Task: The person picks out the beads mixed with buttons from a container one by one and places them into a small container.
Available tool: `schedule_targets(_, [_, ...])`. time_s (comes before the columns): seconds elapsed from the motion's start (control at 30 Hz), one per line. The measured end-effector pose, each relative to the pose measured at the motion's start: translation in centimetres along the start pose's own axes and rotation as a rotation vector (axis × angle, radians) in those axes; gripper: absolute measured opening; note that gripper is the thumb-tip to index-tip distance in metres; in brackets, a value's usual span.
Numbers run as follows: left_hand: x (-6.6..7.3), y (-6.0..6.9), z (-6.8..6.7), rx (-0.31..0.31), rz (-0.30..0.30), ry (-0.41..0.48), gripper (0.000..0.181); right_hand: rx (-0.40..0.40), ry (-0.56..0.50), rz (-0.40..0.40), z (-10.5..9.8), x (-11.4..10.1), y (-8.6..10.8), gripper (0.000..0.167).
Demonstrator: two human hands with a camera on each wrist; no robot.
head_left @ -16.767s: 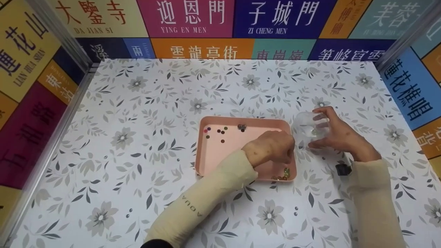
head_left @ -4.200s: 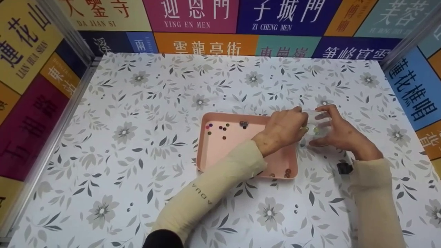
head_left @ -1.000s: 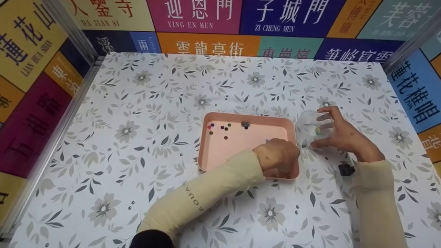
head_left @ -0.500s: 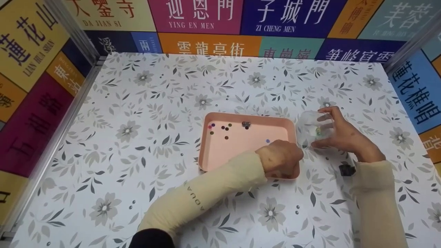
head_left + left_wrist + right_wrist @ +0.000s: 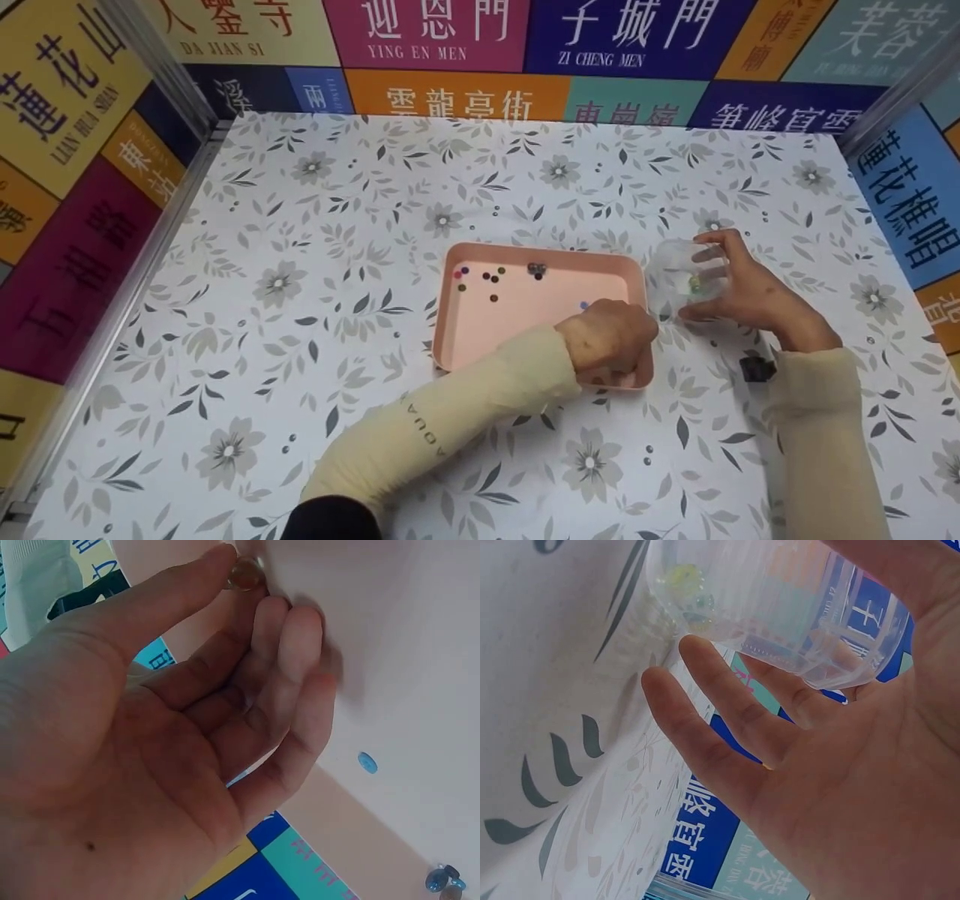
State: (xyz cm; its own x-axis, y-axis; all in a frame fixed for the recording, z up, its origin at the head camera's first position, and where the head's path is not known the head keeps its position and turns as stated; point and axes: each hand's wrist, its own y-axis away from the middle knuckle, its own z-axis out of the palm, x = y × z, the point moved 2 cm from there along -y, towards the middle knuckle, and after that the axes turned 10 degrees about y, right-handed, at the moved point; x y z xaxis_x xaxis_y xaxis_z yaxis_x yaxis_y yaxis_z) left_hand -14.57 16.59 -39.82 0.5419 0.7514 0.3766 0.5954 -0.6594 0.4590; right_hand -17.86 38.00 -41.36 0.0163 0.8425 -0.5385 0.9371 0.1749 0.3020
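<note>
My left hand (image 5: 611, 337) reaches into the front right part of a shallow pink tray (image 5: 442, 330). In the left wrist view its thumb and index finger pinch a small amber glass bead (image 5: 246, 574) near the tray wall; the other fingers are bent. To the tray's right, my right hand (image 5: 750, 296) holds a clear plastic cup (image 5: 780, 596), thumb on one side and fingers on the other. Yellow-green beads (image 5: 684, 583) lie at the cup's bottom. Inside the tray are a blue bead (image 5: 367, 762), a grey cluster (image 5: 536, 268) and several dark beads (image 5: 493, 298).
A white tablecloth (image 5: 337, 262) with grey flowers and leaves covers the table. A small black object (image 5: 756, 368) sits by the right wrist. Colourful panels with printed characters (image 5: 450, 97) stand along the back and both sides.
About four seconds ago my left hand was at the cup with a greenish bead; it is back in the tray's front right. Over the last second it shifts only slightly. The right hand stays at the cup.
</note>
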Motion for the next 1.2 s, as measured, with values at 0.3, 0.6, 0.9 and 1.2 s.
schedule_targets(0.3, [-0.4, 0.0, -0.3, 0.056, 0.030, -0.062, 0.013, 0.007, -0.009, -0.023, -0.1, 0.0, 0.1, 0.111])
schedule_targets(0.6, [-0.3, -0.4, -0.8, 0.104, 0.039, -0.181, 0.013, 0.026, -0.006, -0.026, 0.0, 0.0, 0.2, 0.111])
schedule_targets(0.9, [-0.9, -0.7, -1.7, 0.137, 0.033, -0.131, 0.017, 0.017, 0.000, -0.011, 0.1, 0.1, 0.1, 0.112])
schedule_targets(1.2, [-1.2, -1.0, -2.6, 0.234, 0.018, -0.162, 0.023, 0.038, 0.018, -0.032, 0.0, 0.0, 0.3, 0.111])
